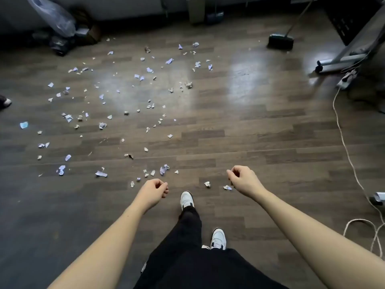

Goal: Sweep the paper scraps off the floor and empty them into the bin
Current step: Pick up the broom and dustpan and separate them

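Torn white and pale-blue paper scraps (169,61) litter the dark wood-plank floor (260,132) from nine to twelve o'clock; left hand (155,189) and right hand (242,179) hang forward, fingers loosely curled, holding nothing; the scraps look featherlight, apt to scatter; the dark-bristled, long-handled broom (280,41) at one o'clock is best gripped mid-handle; the tall beige bin (195,9) stands at twelve.

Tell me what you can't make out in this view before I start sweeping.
All in the head view.
- bin: top cut off by the upper edge, so its fill is unknown.
- broom: handle runs out past the upper edge.
- blue object beside the bin: dark and blurred, maybe a dustpan, cannot tell.
- shoe: cut by the left edge, wearer out of frame.
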